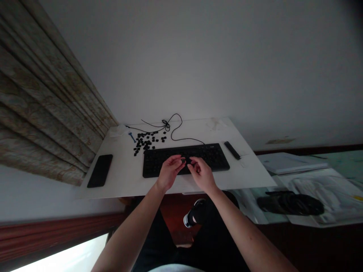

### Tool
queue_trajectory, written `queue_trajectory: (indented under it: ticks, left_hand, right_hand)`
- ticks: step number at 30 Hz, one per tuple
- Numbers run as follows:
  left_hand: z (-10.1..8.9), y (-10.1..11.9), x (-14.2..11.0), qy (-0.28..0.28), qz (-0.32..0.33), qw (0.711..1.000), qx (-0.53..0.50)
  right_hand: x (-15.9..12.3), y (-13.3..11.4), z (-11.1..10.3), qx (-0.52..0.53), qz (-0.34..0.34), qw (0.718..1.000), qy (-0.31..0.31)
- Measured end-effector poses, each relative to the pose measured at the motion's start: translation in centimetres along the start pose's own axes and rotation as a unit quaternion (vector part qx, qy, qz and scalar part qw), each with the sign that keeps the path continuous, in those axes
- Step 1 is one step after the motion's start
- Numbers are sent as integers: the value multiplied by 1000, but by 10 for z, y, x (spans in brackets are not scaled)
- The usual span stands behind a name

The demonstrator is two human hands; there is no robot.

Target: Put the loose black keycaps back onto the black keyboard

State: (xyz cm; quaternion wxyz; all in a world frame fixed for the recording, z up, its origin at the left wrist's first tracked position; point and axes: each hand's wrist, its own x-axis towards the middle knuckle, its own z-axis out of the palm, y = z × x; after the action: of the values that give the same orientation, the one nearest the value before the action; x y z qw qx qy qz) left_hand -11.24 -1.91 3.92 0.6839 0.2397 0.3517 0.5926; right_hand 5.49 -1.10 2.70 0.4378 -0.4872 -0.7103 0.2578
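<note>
A black keyboard point(218, 158) lies on the white table in front of me, its cable running off the back edge. Over its middle, my left hand point(171, 170) pinches a small black keycap point(183, 160) between thumb and fingertips. Close beside it, my right hand point(202, 174) has its thumb and fingers curled together above the keys; whatever is between them is too small and dark to make out. Many loose black keycaps point(146, 143) are scattered behind the keyboard's left part. A blue tool point(132, 137) rests at the left of that pile.
A black phone point(100, 170) lies at the table's left. Right of the keyboard is a dark, narrow bar-shaped object point(232, 150). The black cable point(181, 126) loops towards the wall. A patterned curtain point(51, 87) hangs at the left; a black bag-like item point(290, 203) sits at the lower right.
</note>
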Motion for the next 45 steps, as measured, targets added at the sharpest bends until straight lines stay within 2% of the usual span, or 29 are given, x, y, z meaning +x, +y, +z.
queue_trajectory:
  ticks: [3,6,10,13,15,17,18,20,22,24,26,29,33,37,42,45]
  left_hand:
    - [-3,-3,-3,-4,-2,1000,6]
    - [-5,-7,-7,5,4,1000,15]
    - [-4,-10,-21,-6,1,999,52]
    - [-3,-4,-33,-33,-4,993,115]
    - [-10,6,-38,-31,31,980,194]
    - [-25,20,-39,1,111,947,300]
    - [-36,27,-39,26,162,920,357]
    - [-61,41,-38,78,245,847,466]
    - [-85,50,-38,120,283,779,546]
    - [-102,53,-38,133,295,738,592]
    - [-110,52,-37,130,299,721,611]
    - [-111,49,-34,126,307,712,618]
    - [-111,47,-30,122,313,705,625]
    - [-116,46,-28,108,314,666,668]
    - [-118,43,-28,97,327,630,697]
    - [-118,43,-28,91,330,627,700]
  right_hand:
    - [3,-18,7,70,11,996,-62]
    - [5,-24,5,76,9,994,-78]
    - [-3,-22,2,85,25,993,-77]
    - [-11,-18,5,137,88,985,-61]
    - [-13,-15,6,161,130,978,-34]
    - [-12,-13,6,177,161,971,-11]
    - [-11,-12,5,188,174,967,-8]
    - [-7,-11,2,214,197,956,-18]
    - [-2,-9,0,226,211,950,-41]
    - [4,-7,-1,216,213,951,-67]
    - [11,-7,2,205,214,951,-87]
    - [24,-11,13,190,219,950,-114]
    - [44,-26,38,160,187,946,-211]
    - [68,-40,57,99,165,938,-287]
    - [91,-42,53,33,162,936,-311]
    - [95,-39,48,-9,147,937,-316]
